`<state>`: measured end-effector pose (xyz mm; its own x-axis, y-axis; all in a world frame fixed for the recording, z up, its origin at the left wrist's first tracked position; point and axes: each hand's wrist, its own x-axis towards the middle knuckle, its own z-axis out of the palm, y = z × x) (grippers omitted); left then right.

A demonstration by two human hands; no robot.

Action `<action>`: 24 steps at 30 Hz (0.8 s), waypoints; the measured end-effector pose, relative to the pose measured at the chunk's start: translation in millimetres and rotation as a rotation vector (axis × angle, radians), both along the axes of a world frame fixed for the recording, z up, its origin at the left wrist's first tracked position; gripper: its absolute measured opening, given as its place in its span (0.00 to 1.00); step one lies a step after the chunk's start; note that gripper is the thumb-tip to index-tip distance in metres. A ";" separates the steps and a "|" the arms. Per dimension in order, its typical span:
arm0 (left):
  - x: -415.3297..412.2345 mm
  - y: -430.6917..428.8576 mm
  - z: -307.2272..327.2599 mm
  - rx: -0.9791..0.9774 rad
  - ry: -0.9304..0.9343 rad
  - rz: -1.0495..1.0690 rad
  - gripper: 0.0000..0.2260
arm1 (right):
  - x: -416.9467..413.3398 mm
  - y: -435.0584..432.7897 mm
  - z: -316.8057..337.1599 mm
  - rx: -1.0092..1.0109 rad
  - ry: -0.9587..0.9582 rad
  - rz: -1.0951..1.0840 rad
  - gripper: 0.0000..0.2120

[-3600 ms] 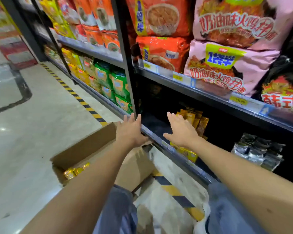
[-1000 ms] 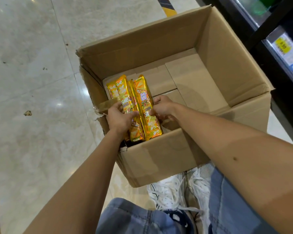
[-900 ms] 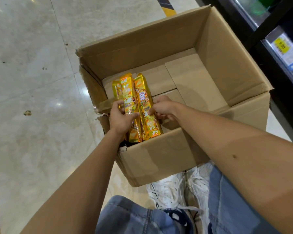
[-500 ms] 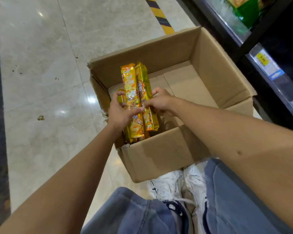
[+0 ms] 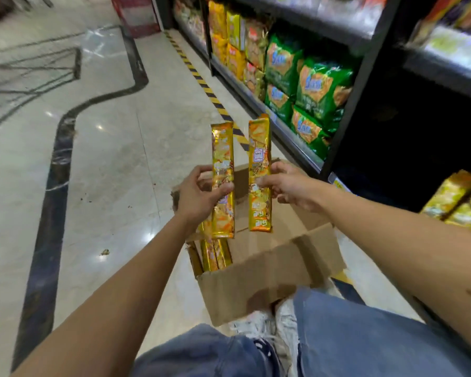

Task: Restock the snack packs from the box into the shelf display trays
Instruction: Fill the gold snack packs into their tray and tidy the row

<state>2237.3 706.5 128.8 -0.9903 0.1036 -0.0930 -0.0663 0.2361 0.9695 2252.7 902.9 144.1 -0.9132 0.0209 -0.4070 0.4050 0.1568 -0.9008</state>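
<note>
Hands were both full: your left hand (image 5: pixel 199 197) gripped a long golden snack pack (image 5: pixel 223 159) round its middle, thumb across the front and fingers curled behind, while your right hand (image 5: pixel 288 186) pinched a second golden pack (image 5: pixel 259 148) at about mid-length between thumb and fingers. You held both packs upright and side by side, close but not touching, above the open cardboard box (image 5: pixel 269 270). A further gold edge showed behind the lower end of the pack in your left hand; whether that hand held it too could not be told. The box sat on the pale marble floor (image 5: pixel 106 172) just in front of your knees, its near flap bent outward, and a few remaining packs (image 5: pixel 215 254) stood on end against its left inner wall. Your white shoe (image 5: pixel 259 327) touched the box's near side, and your jeans (image 5: pixel 365 336) filled the bottom of the view. To your right ran the black shelf unit (image 5: pixel 348 104), with green bags (image 5: pixel 318 85) stacked on its lower level and matching yellow packs (image 5: pixel 457 197) lying in the dark bay nearest your right arm. Yellow-and-black striped tape (image 5: pixel 201 83) ran along the floor at the foot of the shelving.
</note>
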 end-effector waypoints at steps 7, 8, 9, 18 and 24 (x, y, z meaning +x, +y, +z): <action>66.2 56.8 70.2 0.099 -0.005 -0.185 0.23 | 85.4 45.0 73.9 0.003 0.073 -0.111 0.16; 74.5 64.2 76.8 0.103 -0.020 -0.203 0.25 | 99.2 52.6 80.3 0.019 0.088 -0.130 0.17; 81.7 71.4 82.2 0.105 -0.037 -0.222 0.27 | 113.3 60.0 85.8 0.033 0.107 -0.146 0.17; 134.7 145.8 106.0 0.094 -0.069 -0.384 0.17 | 216.6 125.3 98.3 0.157 0.138 -0.242 0.14; 156.9 207.9 109.3 0.066 -0.067 -0.512 0.16 | 262.5 171.0 98.4 0.271 0.113 -0.303 0.13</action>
<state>2394.2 914.4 238.0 -0.8032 0.5812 -0.1311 -0.0206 0.1928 0.9810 2515.2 1073.9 242.5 -0.8878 0.3882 -0.2474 0.3703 0.2830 -0.8848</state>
